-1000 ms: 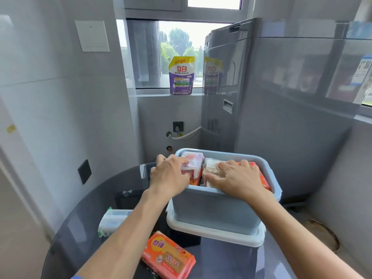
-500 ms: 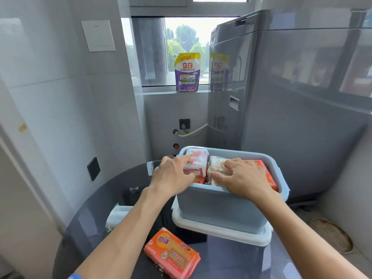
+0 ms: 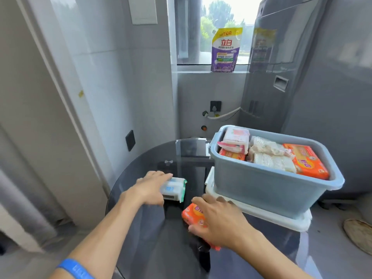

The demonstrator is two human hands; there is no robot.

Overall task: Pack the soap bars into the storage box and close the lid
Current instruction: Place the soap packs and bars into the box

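Both hands have left the blue-grey plastic storage box (image 3: 267, 190) at two o'clock: my left hand (image 3: 150, 188) covers the white wrapped soap bar (image 3: 174, 187), my right hand (image 3: 219, 220) the orange one (image 3: 192, 215) on the dark glass tabletop (image 3: 145, 228); neither grip seems closed yet, so two bars remain.

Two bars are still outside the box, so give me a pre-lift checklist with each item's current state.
1. Left hand on the white soap pack: ok, fingers lie over it.
2. Right hand on the orange soap bar: ok, covering it.
3. Firm grip on either: cannot tell.
4. Room in the blue storage box: not ok, soap already reaches the rim.
5. Lid free: not ok, it sits under the box.
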